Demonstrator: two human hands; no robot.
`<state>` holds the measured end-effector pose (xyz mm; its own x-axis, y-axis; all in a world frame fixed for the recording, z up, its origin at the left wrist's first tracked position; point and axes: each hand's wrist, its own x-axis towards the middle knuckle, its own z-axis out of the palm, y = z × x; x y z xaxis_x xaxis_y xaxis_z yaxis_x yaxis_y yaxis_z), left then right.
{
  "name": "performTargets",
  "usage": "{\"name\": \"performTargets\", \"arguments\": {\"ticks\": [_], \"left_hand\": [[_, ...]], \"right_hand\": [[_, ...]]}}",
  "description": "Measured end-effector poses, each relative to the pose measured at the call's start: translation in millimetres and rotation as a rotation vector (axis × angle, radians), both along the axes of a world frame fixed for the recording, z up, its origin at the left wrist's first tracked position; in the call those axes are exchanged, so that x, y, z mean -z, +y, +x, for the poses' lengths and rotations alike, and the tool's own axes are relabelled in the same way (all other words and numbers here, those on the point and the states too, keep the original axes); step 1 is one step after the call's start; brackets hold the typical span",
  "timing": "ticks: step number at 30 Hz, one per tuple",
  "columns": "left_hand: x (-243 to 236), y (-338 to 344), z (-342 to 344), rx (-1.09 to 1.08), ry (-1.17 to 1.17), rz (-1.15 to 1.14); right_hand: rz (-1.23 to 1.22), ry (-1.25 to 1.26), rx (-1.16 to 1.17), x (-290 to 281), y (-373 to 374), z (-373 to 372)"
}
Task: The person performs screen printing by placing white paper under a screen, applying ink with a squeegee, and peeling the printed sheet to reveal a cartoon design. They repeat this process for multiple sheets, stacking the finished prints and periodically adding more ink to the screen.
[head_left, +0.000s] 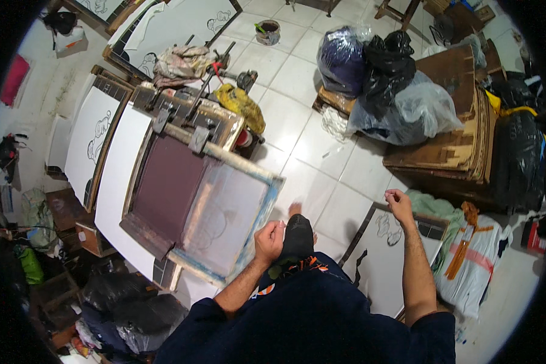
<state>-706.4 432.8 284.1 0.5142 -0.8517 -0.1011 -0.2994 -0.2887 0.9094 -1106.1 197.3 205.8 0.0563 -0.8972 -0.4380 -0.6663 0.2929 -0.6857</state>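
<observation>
My left hand (269, 241) is curled into a loose fist beside the lower right corner of a wooden-framed printing screen (230, 212), apart from it. The screen's pale mesh carries a faint drawing, and metal clamps (199, 140) hold its bar. Next to the mesh lies a flat dark maroon panel (167, 179), on a board edged in black. My right hand (399, 205) hangs with bent fingers above a white board (382, 261) bearing a line drawing. No object shows in either hand. My foot (295, 208) is on the tiled floor between them.
More boards with line drawings (94, 136) stand at the left and far left. Rags (185, 64) and a yellow cloth (239, 106) lie by the clamps. Plastic bags (406, 103) and stacked brown boards (437, 151) fill the right. A small tub (267, 33) sits on the far floor.
</observation>
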Motion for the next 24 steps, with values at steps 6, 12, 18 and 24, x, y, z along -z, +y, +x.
{"name": "performTargets", "arguments": {"ticks": [6,12,18,24], "left_hand": [[19,-151,7,-0.044,0.002,-0.181],[15,-349,66,-0.062,0.035,-0.253],[-31,-463,110,-0.285,0.293,-0.385],[-48,-538,162,-0.236,0.338,-0.055]], "right_hand": [[0.100,0.138,-0.193,75,-98,-2],[0.392,0.254,-0.226,109,-146,-20],[0.303,0.591,-0.997,117,-346,67],[0.336,-0.056,-0.578,139,-591,328]]}}
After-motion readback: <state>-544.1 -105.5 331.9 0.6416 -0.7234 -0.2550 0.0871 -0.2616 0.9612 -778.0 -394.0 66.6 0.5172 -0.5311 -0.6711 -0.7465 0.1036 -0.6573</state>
